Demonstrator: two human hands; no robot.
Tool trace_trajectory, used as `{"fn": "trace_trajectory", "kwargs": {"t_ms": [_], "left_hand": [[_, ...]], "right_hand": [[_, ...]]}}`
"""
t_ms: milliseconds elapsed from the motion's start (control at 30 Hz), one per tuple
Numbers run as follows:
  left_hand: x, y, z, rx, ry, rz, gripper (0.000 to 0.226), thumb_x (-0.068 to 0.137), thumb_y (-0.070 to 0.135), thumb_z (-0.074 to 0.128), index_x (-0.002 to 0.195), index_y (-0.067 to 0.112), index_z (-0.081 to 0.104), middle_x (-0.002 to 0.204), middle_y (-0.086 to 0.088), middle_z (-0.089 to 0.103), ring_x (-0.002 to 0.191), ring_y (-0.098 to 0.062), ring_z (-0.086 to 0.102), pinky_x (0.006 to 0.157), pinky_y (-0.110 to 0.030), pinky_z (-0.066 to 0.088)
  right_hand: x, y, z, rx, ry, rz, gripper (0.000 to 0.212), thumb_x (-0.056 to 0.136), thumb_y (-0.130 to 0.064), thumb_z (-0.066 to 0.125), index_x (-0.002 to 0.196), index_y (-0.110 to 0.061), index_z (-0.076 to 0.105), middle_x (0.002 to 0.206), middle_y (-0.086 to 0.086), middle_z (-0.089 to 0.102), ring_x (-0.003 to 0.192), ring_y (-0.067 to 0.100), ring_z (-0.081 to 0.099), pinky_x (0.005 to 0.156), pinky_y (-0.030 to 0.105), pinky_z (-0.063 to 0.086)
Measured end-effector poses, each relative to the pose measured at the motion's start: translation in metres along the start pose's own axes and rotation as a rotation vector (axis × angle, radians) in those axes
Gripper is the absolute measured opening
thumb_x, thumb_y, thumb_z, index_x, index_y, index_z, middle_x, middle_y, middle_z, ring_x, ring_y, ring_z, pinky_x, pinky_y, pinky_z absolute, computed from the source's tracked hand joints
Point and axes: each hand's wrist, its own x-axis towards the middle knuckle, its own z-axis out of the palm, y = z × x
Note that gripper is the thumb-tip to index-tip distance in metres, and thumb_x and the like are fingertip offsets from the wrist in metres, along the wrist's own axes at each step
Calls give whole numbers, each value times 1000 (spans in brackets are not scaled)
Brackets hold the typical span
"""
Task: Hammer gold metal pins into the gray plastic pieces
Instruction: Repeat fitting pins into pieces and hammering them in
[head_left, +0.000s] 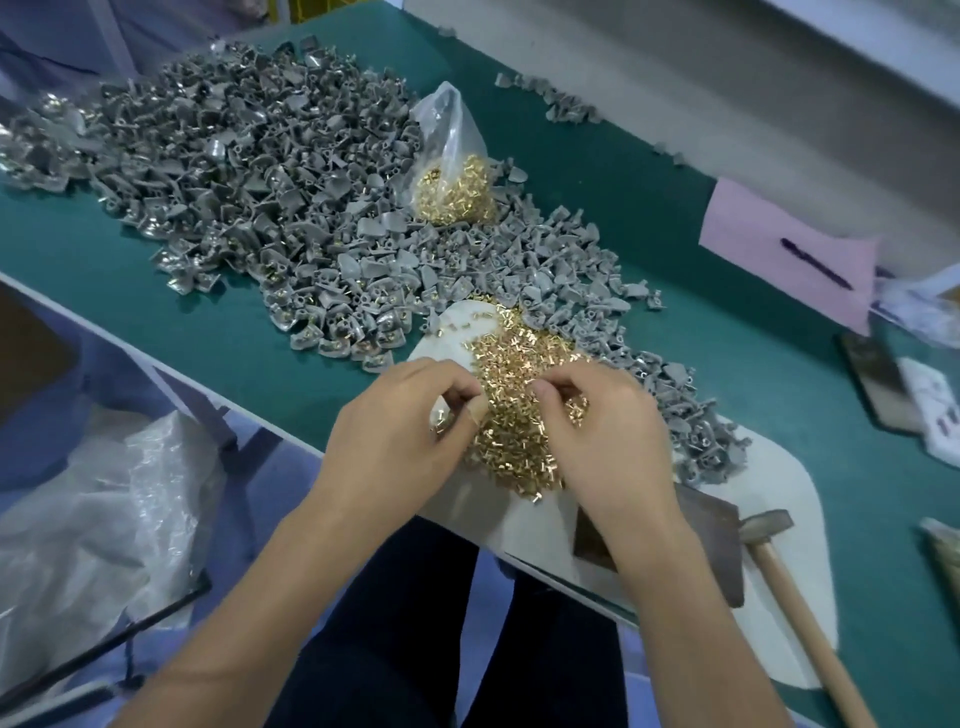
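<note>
fingers (470, 392) of both hands among gold pins (519, 374) on green table (649, 208)

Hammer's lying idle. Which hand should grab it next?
Right, probably. The hammer lies beside the right hand on the white mat; the left hand would have to cross over.

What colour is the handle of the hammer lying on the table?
Pale, light-brown wood: the hammer handle, clearest in the head view.
</note>
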Motion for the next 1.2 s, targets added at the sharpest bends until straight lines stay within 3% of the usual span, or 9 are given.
{"fn": "trace_trajectory", "kwargs": {"t_ms": [133, 233, 367, 467, 667, 733, 1000, 1100, 1200], "left_hand": [[10, 21, 27, -10, -98, 60, 7, 93, 42, 61, 91, 37, 64, 90, 23, 63, 90, 4, 53, 66, -20, 42], [18, 34, 46, -2, -152, 84, 14, 92, 50, 61, 89, 38, 68, 86, 27, 63, 90, 5, 53, 68, -22, 45], [39, 50, 68, 62, -218, 105, 13, 92, 51, 63, 90, 41, 71, 85, 32, 65, 85, 12, 55, 63, -20, 43], [60, 62, 85, 172, -187, 122, 14, 92, 50, 64, 93, 38, 72, 87, 26, 68, 81, 6, 60, 63, -22, 48], [90, 76, 114, 439, -188, 123, 21, 85, 54, 70, 93, 35, 67, 89, 16, 65, 86, -10, 62, 68, -30, 54], [94, 78, 119, 469, -189, 110, 21, 84, 50, 74, 95, 34, 67, 93, 11, 66, 91, -14, 62, 73, -34, 56], [89, 81, 118, 550, -202, 203, 12, 93, 34, 68, 105, 37, 68, 101, 11, 65, 100, -17, 61, 70, -33, 51], [81, 87, 109, 471, -157, 211, 16, 95, 33, 65, 112, 33, 66, 107, 11, 68, 102, -14, 61, 78, -35, 54], [70, 83, 83, 347, -128, 162, 16, 96, 31, 65, 112, 32, 70, 108, 13, 69, 93, -8, 59, 76, -29, 47]], "right_hand": [[-22, 49, -29, 8, 149, 165, 10, 97, -30, 64, 95, -28, 74, 87, -17, 69, 84, 8, 62, 68, 28, 44], [-37, 73, -34, 150, 240, 302, 10, 97, -28, 65, 94, -26, 75, 83, -19, 68, 80, 2, 61, 71, 25, 43], [-45, 79, -29, 326, 316, 327, 10, 96, -22, 68, 89, -27, 73, 81, -20, 70, 79, -3, 63, 69, 10, 44], [-42, 80, -29, 374, 318, 321, 14, 95, -24, 68, 87, -35, 69, 78, -20, 69, 75, 4, 63, 67, 15, 45], [-44, 84, -26, 445, 273, 349, 10, 97, -31, 65, 93, -28, 74, 82, -17, 71, 77, 7, 64, 72, 37, 54], [-44, 84, -27, 434, 259, 332, 12, 97, -33, 63, 95, -29, 74, 85, -18, 71, 80, 5, 64, 73, 37, 54], [-45, 82, -30, 396, 245, 300, 18, 95, -38, 57, 94, -31, 73, 87, -20, 70, 82, 2, 62, 73, 30, 51], [-46, 81, -30, 374, 239, 286, 16, 97, -37, 57, 94, -31, 72, 87, -19, 70, 83, 3, 62, 72, 31, 51], [-47, 80, -30, 336, 218, 261, 17, 98, -37, 57, 96, -31, 73, 88, -18, 70, 82, 4, 61, 71, 32, 52]]}}
